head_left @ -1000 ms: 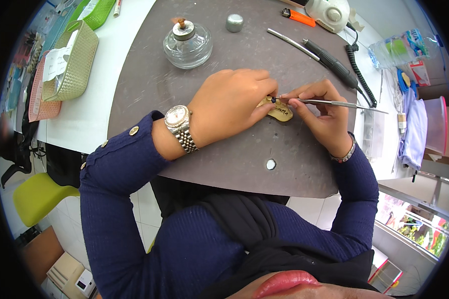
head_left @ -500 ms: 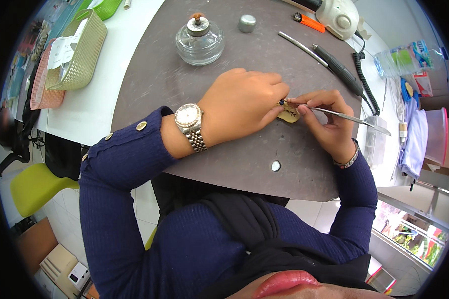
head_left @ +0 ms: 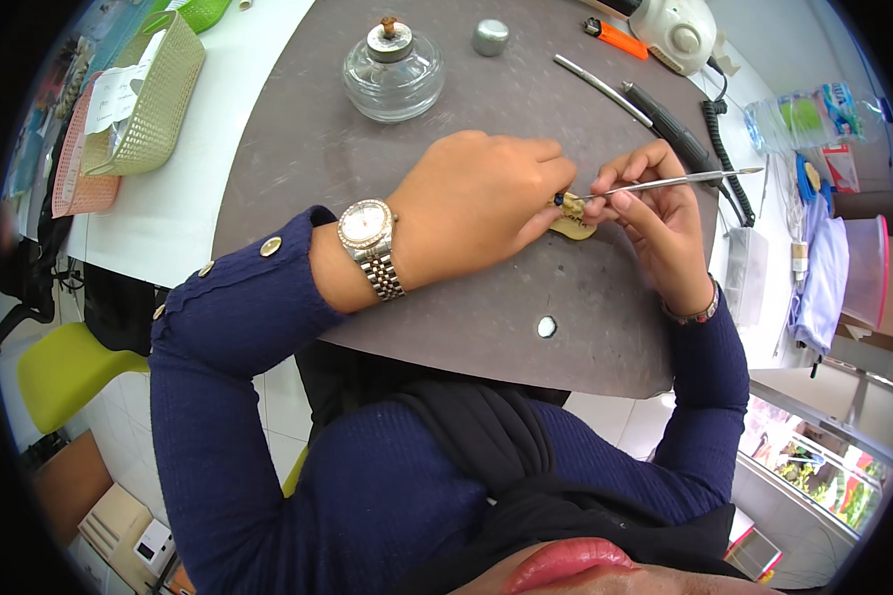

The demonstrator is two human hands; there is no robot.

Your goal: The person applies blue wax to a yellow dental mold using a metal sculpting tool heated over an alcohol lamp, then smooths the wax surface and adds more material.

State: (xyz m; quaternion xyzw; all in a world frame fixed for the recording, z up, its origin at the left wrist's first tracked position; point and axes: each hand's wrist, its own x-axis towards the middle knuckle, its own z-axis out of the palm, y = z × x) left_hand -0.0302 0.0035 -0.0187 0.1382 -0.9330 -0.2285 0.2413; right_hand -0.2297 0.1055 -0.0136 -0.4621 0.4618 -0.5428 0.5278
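My left hand (head_left: 481, 198) is closed on a small yellow cast-like piece (head_left: 574, 230) with dark handwriting, above the grey work board. A dark blue spot (head_left: 559, 198) shows on the piece beside my left fingertips. The left fingers hide most of the piece's left side. In a pinch between thumb and fingers, my right hand (head_left: 657, 223) holds a thin metal carving tool (head_left: 685, 180). Its inner tip is at the piece, close to the blue spot; its other end points right, slightly upward. Whether the tip touches cannot be made out.
A glass spirit lamp (head_left: 394, 84) and a metal cap (head_left: 490, 38) stand on the grey board (head_left: 446, 327). Farther right lie an orange lighter (head_left: 615, 38), a metal rod (head_left: 600, 89) and a black corded handpiece (head_left: 670, 124). Woven baskets (head_left: 164, 99) stand at left.
The carving tool's outer end has swung upward, and my right hand has turned with it. The yellow piece is tilted differently, showing more of its upper part. The whole view has shifted slightly.
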